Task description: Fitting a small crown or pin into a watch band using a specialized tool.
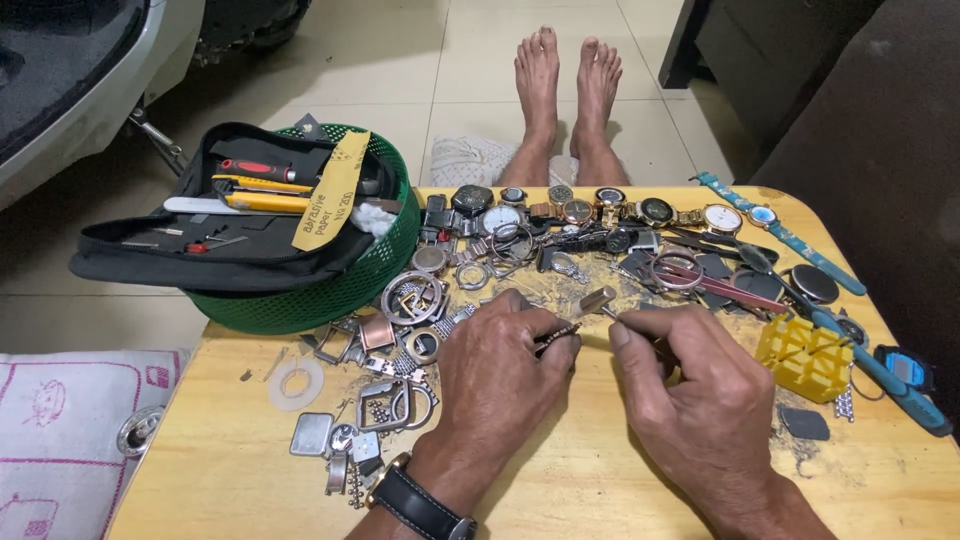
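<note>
left hand (500, 350) pinches a small metal watch-band piece (594, 300) low over the yellow wooden table (600, 480), right hand (670, 380) gripping a thin pointed tool (612, 314) at it; best kept braced, pressure light.

Both hands bare, no rings, no sleeves. Left hand (500, 375): black-strap wristwatch with gold-tone case (418, 500) on wrist. Right hand (690, 400): wrist bare. Feet (568, 85) bare.

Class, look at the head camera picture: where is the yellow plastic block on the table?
The yellow plastic block sits on the wooden table at its right side, just right of the right hand and left of a blue-handled tool.
</note>
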